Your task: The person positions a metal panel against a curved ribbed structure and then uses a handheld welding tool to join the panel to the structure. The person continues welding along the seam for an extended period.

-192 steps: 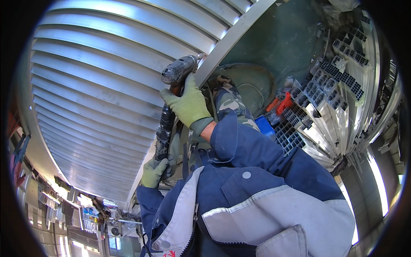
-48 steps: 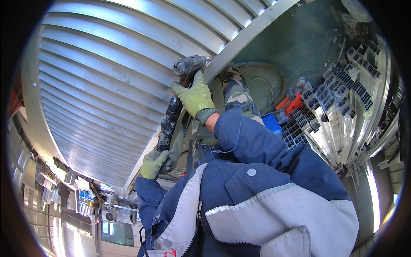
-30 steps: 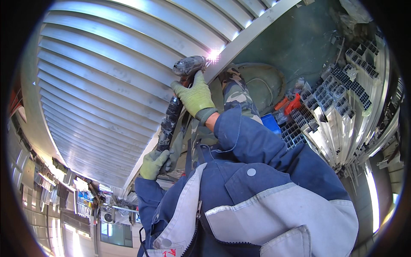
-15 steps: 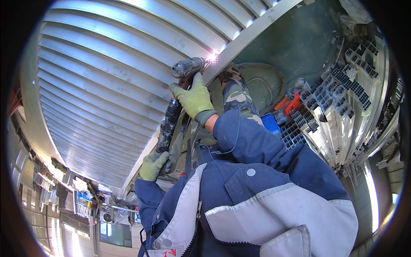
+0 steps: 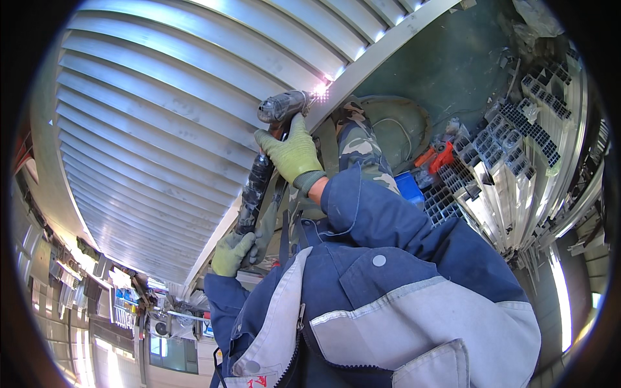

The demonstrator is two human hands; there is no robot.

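A welding torch wrapped in dark tape point(image 5: 283, 107) points at the corner where a slat meets the edge rail of a silvery slatted metal panel point(image 5: 168, 110). A bright pinkish-white glare point(image 5: 320, 90) burns at its tip. My right hand point(image 5: 296, 149), in a yellow-green glove, is wrapped around the torch's grip just below its head. Lower down, my left hand point(image 5: 231, 254), in a similar glove, closes around the bottom end of the torch's black taped handle point(image 5: 257, 184). Part of the left fingers is hidden behind the handle.
Legs in camouflage trousers point(image 5: 362, 142) stand beside the panel's rail. To the right lie stacked metal profiles point(image 5: 511, 207), grid-like pieces point(image 5: 504, 129), an orange-red tool point(image 5: 442, 156) and a blue box point(image 5: 409, 187). A cluttered shelf point(image 5: 129, 304) stands at lower left.
The torch head and the glare at its tip have shifted very slightly toward me along the panel's edge. Both hands keep their hold.
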